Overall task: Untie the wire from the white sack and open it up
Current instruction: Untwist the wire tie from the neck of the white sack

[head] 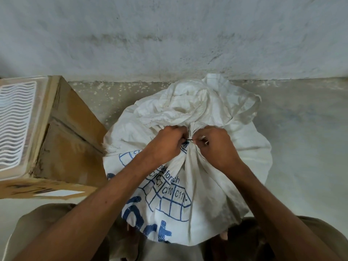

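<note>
Pinching the thin dark wire between both hands, left hand and right hand, the person holds the gathered neck of the soft white woven sack, which stands near the far wall; the wire looks stiff and small, best taken at its twisted ends.

A brown cardboard box stands left against the grey wall, a white slotted plastic tray atop it.
</note>
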